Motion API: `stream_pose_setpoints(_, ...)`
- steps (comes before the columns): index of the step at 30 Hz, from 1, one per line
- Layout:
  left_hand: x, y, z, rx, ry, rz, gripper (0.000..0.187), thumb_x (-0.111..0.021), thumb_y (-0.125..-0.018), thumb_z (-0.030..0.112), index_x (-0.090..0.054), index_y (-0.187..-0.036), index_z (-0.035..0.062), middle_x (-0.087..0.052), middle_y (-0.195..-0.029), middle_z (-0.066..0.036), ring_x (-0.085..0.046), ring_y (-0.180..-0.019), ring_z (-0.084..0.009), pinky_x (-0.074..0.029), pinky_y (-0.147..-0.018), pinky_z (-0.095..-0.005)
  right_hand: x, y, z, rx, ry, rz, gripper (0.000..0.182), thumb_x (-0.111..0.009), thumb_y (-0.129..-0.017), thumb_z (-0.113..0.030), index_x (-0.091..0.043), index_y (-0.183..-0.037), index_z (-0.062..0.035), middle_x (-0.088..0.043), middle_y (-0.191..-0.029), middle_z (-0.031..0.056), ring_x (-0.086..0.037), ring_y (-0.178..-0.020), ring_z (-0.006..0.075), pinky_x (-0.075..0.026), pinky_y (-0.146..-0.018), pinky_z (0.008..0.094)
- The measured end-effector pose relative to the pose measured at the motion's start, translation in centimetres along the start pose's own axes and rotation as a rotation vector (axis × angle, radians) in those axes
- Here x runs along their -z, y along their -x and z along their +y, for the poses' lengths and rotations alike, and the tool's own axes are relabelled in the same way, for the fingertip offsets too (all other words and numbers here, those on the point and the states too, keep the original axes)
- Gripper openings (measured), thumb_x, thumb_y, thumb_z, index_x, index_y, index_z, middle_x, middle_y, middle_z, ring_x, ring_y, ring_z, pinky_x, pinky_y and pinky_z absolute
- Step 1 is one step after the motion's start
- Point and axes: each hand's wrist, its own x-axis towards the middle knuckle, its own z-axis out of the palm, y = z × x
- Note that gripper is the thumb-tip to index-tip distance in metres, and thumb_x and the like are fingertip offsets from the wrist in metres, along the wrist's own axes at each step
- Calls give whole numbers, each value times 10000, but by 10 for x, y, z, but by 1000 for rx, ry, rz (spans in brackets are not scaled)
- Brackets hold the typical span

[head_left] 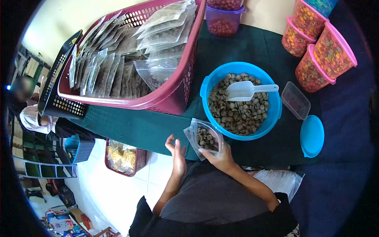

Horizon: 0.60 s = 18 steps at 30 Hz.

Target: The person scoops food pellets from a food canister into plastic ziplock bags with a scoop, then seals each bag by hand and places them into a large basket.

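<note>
My right hand grips a clear plastic zip pouch by its side, thumb across the front. Small brown-grey disc-shaped pieces fill part of the pouch. Just left of it my left hand is raised with fingers apart, holding nothing and not touching the pouch. Beyond the pouch stands a round blue basin full of the same pieces. A white scoop rests on top of them, its handle pointing right.
A large pink basket packed with filled pouches stands at the left on the green-covered table. Right of the basin are a clear plastic container, a blue lid and pink-lidded tubs. A person is at far left.
</note>
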Motion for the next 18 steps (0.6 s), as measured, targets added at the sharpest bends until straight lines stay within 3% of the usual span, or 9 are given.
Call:
stream_pose_setpoints(3, 13, -5, 0, 259, -37, -102, 625, -501, -807, 411, -139, -1255, 170, -161, -1290, -120, -209, -1188, -259, -225, -934, -504, -3, 0, 1, -63, -18, -1, 630, -689, -684, -133, -352, -1199, 2, -450, -1160, 170, -468, -1068, 237, -423, -851, 333)
stream_pose_setpoints(5, 20, -7, 1, 271, -37, -120, 647, -513, -802, 385, -122, -1261, 151, -157, -1294, -134, -226, -1187, -268, -238, -932, -495, -10, 1, 2, -2, -98, 65, 591, -679, -692, -134, -371, -1171, 26, -500, -1105, 201, -521, -1008, 272, -412, -855, 355)
stream_pose_setpoints(8, 32, -12, 6, 307, 5, -141, 798, -632, -732, 222, -62, -1275, 91, -188, -1285, -174, -305, -1153, -278, -289, -920, -408, -21, 3, 17, -97, -238, 75, 557, -667, -713, -122, -378, -1168, 14, -480, -1127, 158, -486, -1034, 228, -395, -876, 329)
stream_pose_setpoints(11, 53, -26, -6, 267, -29, -185, 860, -678, -689, 174, -52, -1269, 66, -203, -1272, -192, -303, -1150, -285, -291, -920, -425, -29, -2, -1, -137, -378, 36, 560, -642, -733, -85, -341, -1197, -2, -430, -1158, 123, -441, -1063, 204, -381, -884, 310)
stream_pose_setpoints(12, 58, -30, -3, 246, -75, -132, 855, -691, -669, 97, -80, -1262, 30, -361, -1182, -193, -393, -1081, -249, -343, -890, -383, -34, -1, -2, -131, -412, 68, 563, -634, -736, -71, -328, -1204, -5, -422, -1165, 122, -436, -1067, 201, -385, -876, 309)
stream_pose_setpoints(13, 67, -34, -1, 249, -78, -136, 855, -691, -669, 97, -80, -1262, 30, -361, -1182, -193, -393, -1081, -249, -343, -890, -383, -40, -1, -3, -127, -445, 100, 567, -625, -740, -56, -314, -1212, -8, -415, -1171, 121, -432, -1071, 197, -388, -869, 308)
stream_pose_setpoints(15, 85, -45, 10, 246, 68, -238, 776, -664, -688, 42, -128, -1249, -4, -510, -1027, -148, -493, -970, -202, -393, -839, -313, -49, -3, -8, -107, -435, 79, 534, -589, -760, -36, -312, -1216, -16, -409, -1178, 116, -422, -1075, 183, -388, -865, 304)
stream_pose_setpoints(16, 94, -49, 19, 314, 143, -234, 623, -634, -706, -2, -258, -1202, -29, -574, -920, -101, -547, -873, -167, -417, -799, -265, -56, -2, -8, -159, -560, 97, 529, -571, -771, -41, -305, -1228, -19, -419, -1170, 107, -431, -1066, 186, -379, -876, 308)
stream_pose_setpoints(18, 113, -55, 31, 364, 246, -406, 451, -615, -734, 16, -397, -1128, -12, -575, -946, -85, -558, -862, -169, -434, -791, -291, -77, -1, -9, -166, -753, 138, 524, -530, -803, -63, -274, -1260, -35, -437, -1159, 104, -454, -1040, 185, -388, -869, 316)
